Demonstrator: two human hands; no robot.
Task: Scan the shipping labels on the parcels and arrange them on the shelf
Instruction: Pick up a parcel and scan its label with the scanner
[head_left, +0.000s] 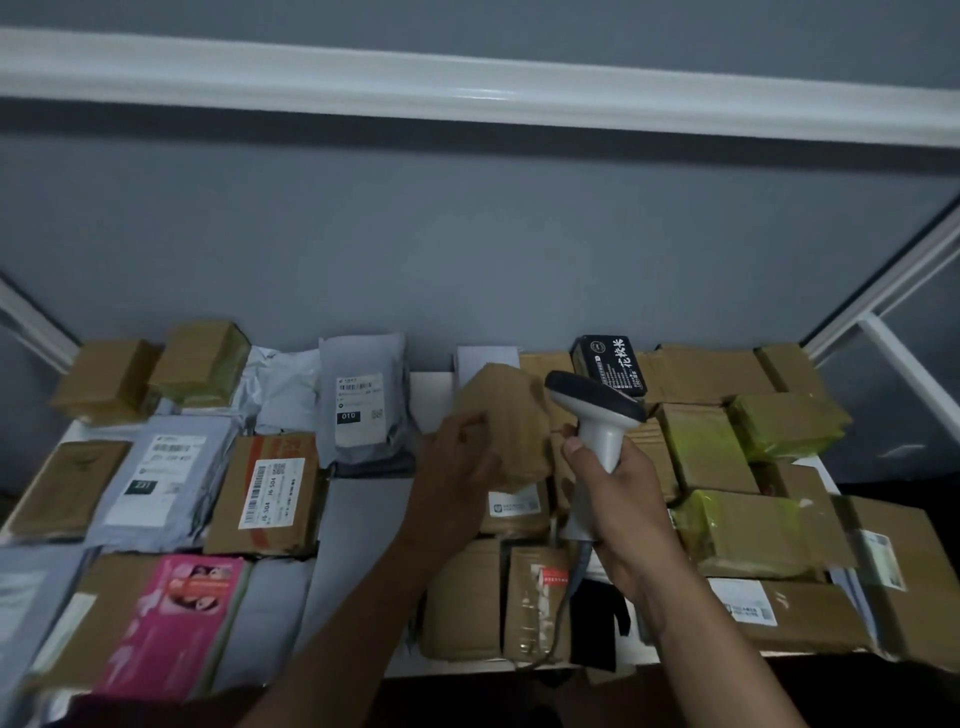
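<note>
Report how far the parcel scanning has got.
Looks done: parcels on the left lie flat in rows, labels up, like the grey mailer marked 010. In hand: the left hand holds a small brown box, while the right hand grips the scanner. Left: probably the jumbled taped boxes at right.

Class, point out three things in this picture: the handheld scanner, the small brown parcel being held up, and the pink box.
handheld scanner (602, 415), head view, on its white neck.
small brown parcel (511, 415), head view, on its facing side.
pink box (182, 618), head view, on its pink top.
</note>
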